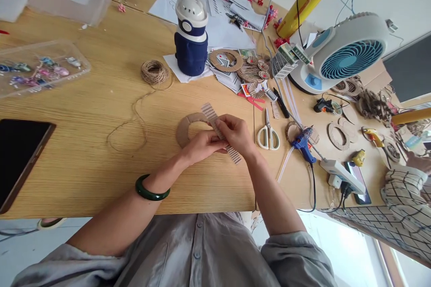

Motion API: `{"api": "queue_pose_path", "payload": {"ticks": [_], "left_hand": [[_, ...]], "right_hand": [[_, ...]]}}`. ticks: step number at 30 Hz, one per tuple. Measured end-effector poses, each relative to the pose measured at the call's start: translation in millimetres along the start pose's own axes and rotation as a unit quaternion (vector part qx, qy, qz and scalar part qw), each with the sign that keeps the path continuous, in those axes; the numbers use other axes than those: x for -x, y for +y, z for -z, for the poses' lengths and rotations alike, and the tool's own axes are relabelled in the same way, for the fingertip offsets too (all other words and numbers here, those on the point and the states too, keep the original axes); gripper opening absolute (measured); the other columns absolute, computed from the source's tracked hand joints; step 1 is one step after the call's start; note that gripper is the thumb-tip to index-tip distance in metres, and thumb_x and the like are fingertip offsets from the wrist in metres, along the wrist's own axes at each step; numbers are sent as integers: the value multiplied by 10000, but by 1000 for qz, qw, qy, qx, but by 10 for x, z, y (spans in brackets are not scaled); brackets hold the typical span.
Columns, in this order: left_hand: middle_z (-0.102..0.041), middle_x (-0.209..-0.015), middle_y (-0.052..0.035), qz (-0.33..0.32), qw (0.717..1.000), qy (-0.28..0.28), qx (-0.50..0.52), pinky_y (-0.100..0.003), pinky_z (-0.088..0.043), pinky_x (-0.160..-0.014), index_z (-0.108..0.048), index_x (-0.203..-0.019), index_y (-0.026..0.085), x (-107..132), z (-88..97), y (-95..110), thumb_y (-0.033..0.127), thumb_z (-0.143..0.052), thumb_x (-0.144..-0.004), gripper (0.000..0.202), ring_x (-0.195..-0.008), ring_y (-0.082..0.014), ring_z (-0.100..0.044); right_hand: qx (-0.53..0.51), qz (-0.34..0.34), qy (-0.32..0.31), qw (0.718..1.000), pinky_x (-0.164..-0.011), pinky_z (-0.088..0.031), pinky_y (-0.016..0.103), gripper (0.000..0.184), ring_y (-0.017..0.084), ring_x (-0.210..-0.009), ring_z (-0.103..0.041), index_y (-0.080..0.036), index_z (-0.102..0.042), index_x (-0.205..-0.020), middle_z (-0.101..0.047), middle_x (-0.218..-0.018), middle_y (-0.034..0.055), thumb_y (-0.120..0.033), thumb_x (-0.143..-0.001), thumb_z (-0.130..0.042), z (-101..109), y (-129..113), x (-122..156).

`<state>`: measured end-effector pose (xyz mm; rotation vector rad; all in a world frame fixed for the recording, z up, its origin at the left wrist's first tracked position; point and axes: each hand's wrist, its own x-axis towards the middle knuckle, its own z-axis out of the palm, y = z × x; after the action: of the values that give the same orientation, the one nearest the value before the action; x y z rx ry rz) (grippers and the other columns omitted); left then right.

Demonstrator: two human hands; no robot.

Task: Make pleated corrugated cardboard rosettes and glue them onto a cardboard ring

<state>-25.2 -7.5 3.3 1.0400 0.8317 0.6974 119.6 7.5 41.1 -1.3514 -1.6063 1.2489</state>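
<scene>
A narrow strip of corrugated cardboard (209, 113) slants between my hands, its ridges showing at both ends. My right hand (235, 133) pinches the strip near its middle, thumb on top. Close against it, my left hand (204, 144) has its fingers closed at the strip's lower left edge; its fingertips are partly hidden. Under the hands a flat cardboard ring (183, 131) lies on the table, half covered by them. White-handled scissors (268, 136) rest just right of my right hand. A loose tail from a ball of twine (154, 71) curls on the wood to the left.
A blue glue gun (304, 145) and a power strip (342, 175) lie to the right, with cords. Behind stand a blue-and-white bottle (191, 49) and a fan (343, 54). A phone (22, 157) lies at left. Another person's checked sleeve (404, 193) is at far right.
</scene>
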Motion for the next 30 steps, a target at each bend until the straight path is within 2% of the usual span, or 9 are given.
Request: {"api": "queue_pose_path", "payload": {"ticks": [2,3,7,9,13,18,24,27,30], "left_hand": [[-811,-938,-57,-26,1000,-2,-18,-410,-605,-943,-800,-910,197,2,46,20,322,-799,-756,198,-960,-266,-763],[-811,-974,-64,-33,999,17,-20,-411,-596,-965,-803,-938,195,-3,64,25,319,-788,-757,220,-983,-263,-761],[-800,-929,-78,-54,986,155,37,-399,-617,-915,-776,-920,155,-48,97,32,341,-724,-797,229,-901,-243,-768],[-793,-960,-78,-54,980,178,69,-392,-634,-865,-766,-940,153,-65,103,43,425,-705,-828,300,-881,-244,-765],[-789,-925,-86,-22,981,177,78,-384,-654,-760,-777,-904,159,-57,130,88,574,-641,-860,439,-871,-272,-766],[-793,-941,-63,-14,985,172,-2,-357,-662,-722,-792,-896,158,-28,213,95,473,-806,-748,348,-815,-244,-761],[-783,-863,-49,-3,985,171,-20,-360,-672,-701,-792,-871,173,-22,283,67,439,-843,-722,309,-784,-244,-775],[-775,-856,-50,-4,983,181,-10,-362,-674,-685,-793,-886,174,-21,245,73,454,-843,-727,326,-779,-250,-775],[-776,-877,-53,7,984,175,9,-369,-678,-700,-796,-920,177,-13,193,72,470,-837,-739,347,-760,-240,-769]], "right_hand": [[15,20,10,1000,-643,-493,264,229,145,-692,-637,-199,-625,-871,-710,-760,13,-381,-949,-509,143,-38,6],[37,27,8,999,-632,-478,257,215,136,-659,-620,-202,-614,-872,-693,-725,2,-357,-956,-492,226,-64,13],[184,13,-59,981,-563,-367,230,207,93,-508,-487,-198,-582,-719,-585,-566,-45,-184,-904,-491,439,-104,50],[231,10,-65,971,-550,-326,232,228,90,-500,-446,-192,-583,-673,-557,-537,-46,-176,-889,-515,433,-26,68],[237,33,-1,971,-556,-321,237,262,103,-539,-446,-187,-638,-733,-555,-571,-35,-322,-935,-540,307,265,109],[248,62,24,966,-563,-338,238,288,108,-555,-469,-187,-675,-815,-591,-638,-17,-394,-959,-535,232,488,141],[244,76,50,965,-585,-387,262,272,133,-578,-546,-203,-687,-870,-676,-696,11,-403,-979,-538,242,465,136],[244,107,85,960,-661,-450,295,211,167,-680,-612,-217,-695,-914,-737,-821,46,-380,-970,-574,207,409,140],[241,131,94,957,-728,-487,332,149,208,-805,-642,-237,-705,-929,-748,-886,59,-380,-924,-663,150,359,148]]}}
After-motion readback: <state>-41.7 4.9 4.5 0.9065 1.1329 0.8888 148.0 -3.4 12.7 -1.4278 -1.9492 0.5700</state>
